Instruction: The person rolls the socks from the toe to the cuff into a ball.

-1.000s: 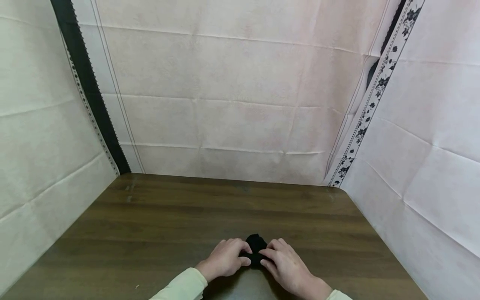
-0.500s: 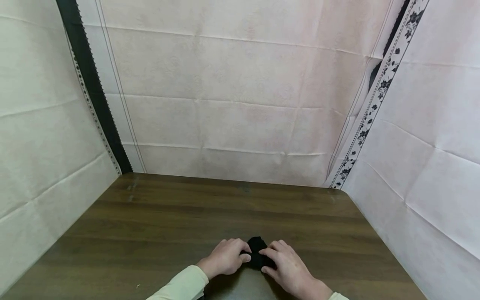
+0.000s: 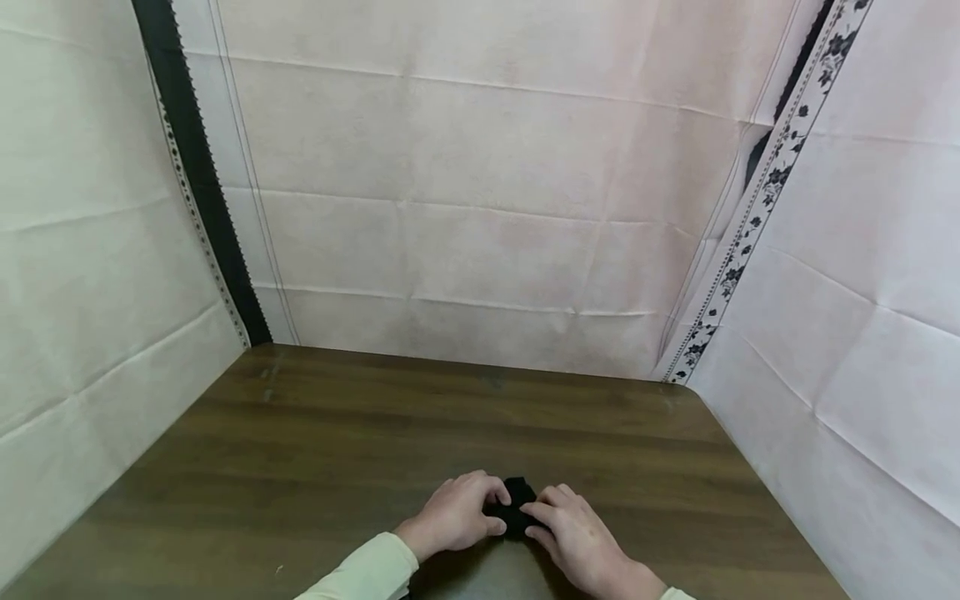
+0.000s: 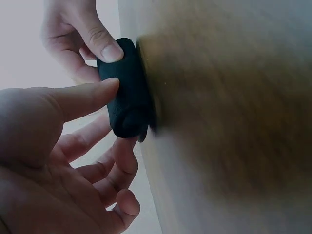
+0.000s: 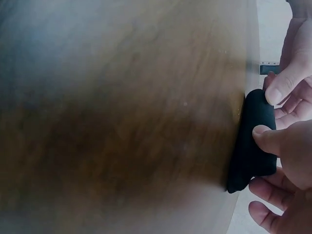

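A small, tight roll of black cloth (image 3: 516,518) lies on the wooden table between my two hands. My left hand (image 3: 459,512) holds its left end and my right hand (image 3: 583,537) holds its right end. In the left wrist view, both thumbs press on the black cloth roll (image 4: 127,90), with fingers curled behind it; a coiled end shows. The right wrist view has the black cloth roll (image 5: 256,139) against the tabletop, the thumb of my right hand (image 5: 297,151) on its side. A short piece of the cloth sticks out beyond the fingers.
The brown wooden table (image 3: 375,425) spreads ahead and to both sides. White cloth walls (image 3: 480,167) enclose it at the back, left and right. A tiny pale scrap (image 3: 279,569) lies on the table left of my left sleeve.
The hands stay in nearly the same place on the black cloth, with small shifts of thumbs and fingers. Less cloth shows beyond the roll than a second ago. The head view has turned slightly.
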The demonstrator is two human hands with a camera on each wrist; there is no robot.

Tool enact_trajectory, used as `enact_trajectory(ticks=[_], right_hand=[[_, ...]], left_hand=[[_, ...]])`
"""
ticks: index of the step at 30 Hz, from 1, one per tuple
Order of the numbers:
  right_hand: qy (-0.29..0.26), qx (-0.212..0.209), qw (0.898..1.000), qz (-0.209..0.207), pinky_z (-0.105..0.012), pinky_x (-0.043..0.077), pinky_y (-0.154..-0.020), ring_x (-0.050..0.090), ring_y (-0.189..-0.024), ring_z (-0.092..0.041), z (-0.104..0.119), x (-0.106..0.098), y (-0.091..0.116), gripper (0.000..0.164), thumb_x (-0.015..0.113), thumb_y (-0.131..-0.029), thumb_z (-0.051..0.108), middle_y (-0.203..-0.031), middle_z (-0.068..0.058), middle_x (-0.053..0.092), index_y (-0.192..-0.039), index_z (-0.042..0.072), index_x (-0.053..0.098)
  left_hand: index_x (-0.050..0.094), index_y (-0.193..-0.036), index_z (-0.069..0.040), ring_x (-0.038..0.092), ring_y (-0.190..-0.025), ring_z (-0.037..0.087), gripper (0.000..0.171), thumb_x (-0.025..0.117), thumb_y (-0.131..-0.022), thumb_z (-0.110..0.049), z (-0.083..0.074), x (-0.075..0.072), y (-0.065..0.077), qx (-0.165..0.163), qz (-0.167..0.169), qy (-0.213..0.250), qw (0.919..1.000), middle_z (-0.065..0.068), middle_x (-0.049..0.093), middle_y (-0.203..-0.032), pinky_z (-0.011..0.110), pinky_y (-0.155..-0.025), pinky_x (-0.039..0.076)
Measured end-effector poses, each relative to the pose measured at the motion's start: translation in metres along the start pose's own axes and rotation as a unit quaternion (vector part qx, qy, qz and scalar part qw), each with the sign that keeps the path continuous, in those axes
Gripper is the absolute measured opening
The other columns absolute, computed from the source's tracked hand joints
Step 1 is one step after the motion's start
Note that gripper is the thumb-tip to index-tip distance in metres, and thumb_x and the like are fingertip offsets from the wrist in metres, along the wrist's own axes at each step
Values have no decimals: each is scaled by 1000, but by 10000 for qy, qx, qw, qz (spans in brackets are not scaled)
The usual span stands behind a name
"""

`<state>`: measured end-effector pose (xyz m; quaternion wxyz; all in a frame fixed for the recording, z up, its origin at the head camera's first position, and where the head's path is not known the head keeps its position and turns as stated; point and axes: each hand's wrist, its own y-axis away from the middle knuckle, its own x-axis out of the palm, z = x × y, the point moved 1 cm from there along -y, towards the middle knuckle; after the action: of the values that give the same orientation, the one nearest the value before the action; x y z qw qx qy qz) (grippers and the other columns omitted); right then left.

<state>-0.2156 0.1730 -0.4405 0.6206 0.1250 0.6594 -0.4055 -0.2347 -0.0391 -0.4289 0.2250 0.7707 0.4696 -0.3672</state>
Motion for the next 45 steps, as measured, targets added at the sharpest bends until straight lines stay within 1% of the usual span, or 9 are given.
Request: enact_trajectory(ticks=[6,11,16,23,28,32,36,41,45], right_hand=[[39,209,9997,114,-32,48,-75,51,-88,-11,0,-1,-2,19,71,-95,19,-97,8,59,-113,14,74],[-9,337,9994,111,-30,46,-74,48,-87,-9,0,-2,-2,17,70,-96,19,-95,9,56,-112,14,74],[-81,212,9996,149,-30,46,-74,48,-87,-9,0,-2,-4,20,70,-95,19,-96,8,56,-113,12,74],[28,-88,9985,-543,-34,49,-76,53,-89,-9,-1,-2,-8,27,86,-81,20,-97,9,60,-105,15,76],[223,-110,9983,-526,-39,50,-79,55,-93,-11,0,-1,-9,35,91,-74,22,-98,9,62,-104,17,75],[245,10,9991,-332,-39,50,-80,56,-94,-12,2,-1,-8,34,89,-76,22,-99,8,63,-106,17,74],[188,33,9996,-210,-38,49,-77,56,-94,-13,3,-2,-8,29,85,-81,19,-99,8,63,-107,15,74],[140,-25,9996,-228,-36,50,-78,55,-92,-12,2,-1,-9,23,81,-86,15,-99,7,64,-107,13,74],[34,4,9996,-275,-34,50,-77,54,-90,-10,2,-1,-8,20,78,-88,11,-98,7,63,-107,13,74]], left_hand=[[71,-103,-22,53,-84,7,23,84,-84,-25,-3,-1,-2,-33,-11,-172,9998,-11,56,-92,43,-89,45],[73,-103,-21,54,-84,7,19,81,-87,-25,-5,-3,-2,-13,3,-308,9995,-10,59,-92,40,-89,46],[74,-104,-19,59,-93,9,15,77,-90,-24,-3,-4,0,-9,20,-336,9994,-8,65,-99,42,-94,46],[75,-104,-19,63,-100,13,12,73,-93,-24,-3,-6,-1,29,41,-399,9992,-9,69,-103,41,-94,46],[74,-108,-19,63,-106,15,15,72,-95,-25,-3,-7,-3,-68,148,-396,9991,-8,70,-108,45,-99,43],[74,-109,-20,63,-106,15,15,72,-94,-25,-2,-6,-3,-85,142,-382,9991,-8,69,-108,45,-98,44],[74,-109,-19,62,-98,12,17,74,-93,-25,-1,-5,-2,-80,60,-312,9995,-8,67,-103,44,-94,45],[73,-107,-20,55,-85,9,20,79,-88,-24,-2,-6,-1,-96,-80,-184,9998,-7,59,-94,42,-86,45],[72,-106,-20,53,-83,9,25,84,-84,-23,-4,-6,0,1,-176,-203,9996,-7,57,-93,41,-86,45]])
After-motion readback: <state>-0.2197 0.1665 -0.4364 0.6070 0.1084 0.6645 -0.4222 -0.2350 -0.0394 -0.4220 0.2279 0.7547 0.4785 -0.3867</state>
